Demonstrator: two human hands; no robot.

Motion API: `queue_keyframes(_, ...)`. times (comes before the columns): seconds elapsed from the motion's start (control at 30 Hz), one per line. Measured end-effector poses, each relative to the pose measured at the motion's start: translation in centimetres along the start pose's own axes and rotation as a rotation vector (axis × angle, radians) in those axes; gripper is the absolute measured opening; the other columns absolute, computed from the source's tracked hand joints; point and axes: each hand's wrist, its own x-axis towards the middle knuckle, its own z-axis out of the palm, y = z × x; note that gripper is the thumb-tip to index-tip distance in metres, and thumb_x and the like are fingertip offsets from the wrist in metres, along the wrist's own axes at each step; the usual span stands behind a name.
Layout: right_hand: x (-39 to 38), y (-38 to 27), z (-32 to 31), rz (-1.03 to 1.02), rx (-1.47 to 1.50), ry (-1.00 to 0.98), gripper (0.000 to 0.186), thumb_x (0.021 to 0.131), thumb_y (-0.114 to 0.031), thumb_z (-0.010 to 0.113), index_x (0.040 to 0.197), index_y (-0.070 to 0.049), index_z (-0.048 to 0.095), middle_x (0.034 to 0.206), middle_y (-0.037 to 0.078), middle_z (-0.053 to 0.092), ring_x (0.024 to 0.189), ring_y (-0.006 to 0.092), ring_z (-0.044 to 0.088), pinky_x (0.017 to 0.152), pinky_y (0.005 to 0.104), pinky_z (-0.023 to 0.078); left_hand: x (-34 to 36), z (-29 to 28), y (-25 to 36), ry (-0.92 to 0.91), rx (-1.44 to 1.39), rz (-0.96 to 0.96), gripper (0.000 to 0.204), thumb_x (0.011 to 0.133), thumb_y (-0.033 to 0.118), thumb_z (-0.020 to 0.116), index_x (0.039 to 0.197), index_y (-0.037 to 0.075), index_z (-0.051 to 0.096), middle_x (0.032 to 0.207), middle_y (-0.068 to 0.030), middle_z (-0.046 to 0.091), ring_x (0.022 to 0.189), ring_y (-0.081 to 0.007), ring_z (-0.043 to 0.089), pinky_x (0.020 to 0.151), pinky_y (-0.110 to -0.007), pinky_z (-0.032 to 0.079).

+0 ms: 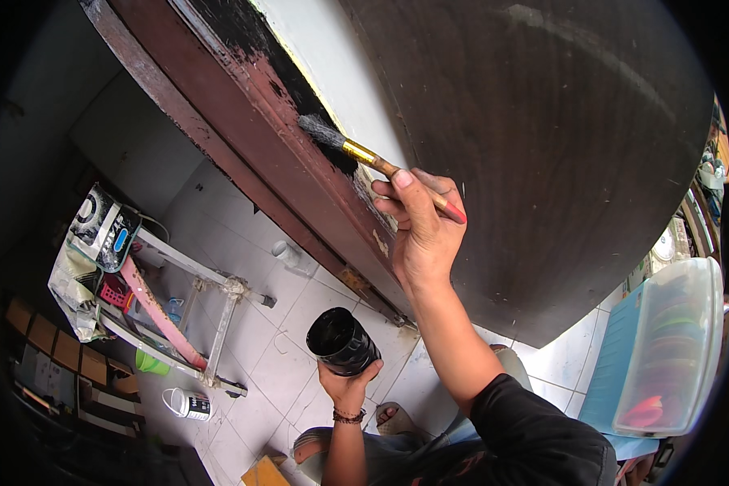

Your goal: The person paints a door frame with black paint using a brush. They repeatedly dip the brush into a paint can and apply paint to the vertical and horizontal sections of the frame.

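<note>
My right hand grips a paintbrush by its red-tipped wooden handle. Its grey, dark-stained bristles lie against a reddish-brown wooden frame, on a band of wet-looking black paint beside a pale wall strip. Below, my left hand is wrapped around a black container with dark, glossy contents inside, held upright over the tiled floor.
A large dark wooden panel fills the upper right. At left stands a paint-spattered metal stepladder with bags on it, near a small white bucket. A translucent-lidded plastic bin sits at lower right on white tiles.
</note>
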Motion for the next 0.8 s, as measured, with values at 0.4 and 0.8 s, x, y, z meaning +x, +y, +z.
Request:
queue_keyframes(0.4, -2.3, 1.5, -6.2, 0.053, -0.112, 0.126, 0.023, 0.091, -0.006, 0.075, 0.097, 0.0, 0.053, 0.097, 0.025, 0.071, 0.081, 0.0278, 0.074, 0.066, 0.0347, 0.064, -0.3, 0.4, 0.2, -0.039, -0.062, -0.028, 0.091, 0.056, 0.008, 0.098, 0.13, -0.002, 0.048, 0.121, -0.0134, 0.062, 0.107, -0.0217, 0.065, 0.094, -0.035, 0.056)
queue_keyframes(0.8, -0.8, -0.1, -0.3, -0.056, -0.055, 0.002, 0.028, 0.091, -0.008, 0.076, 0.103, 0.004, 0.054, 0.105, 0.026, 0.07, 0.088, 0.0259, 0.074, 0.071, 0.0329, 0.064, -0.1, 0.5, -0.1, -0.036, -0.013, 0.024, 0.089, 0.056, 0.008, 0.098, 0.129, -0.003, 0.048, 0.121, -0.0143, 0.063, 0.106, -0.0214, 0.066, 0.094, -0.034, 0.056)
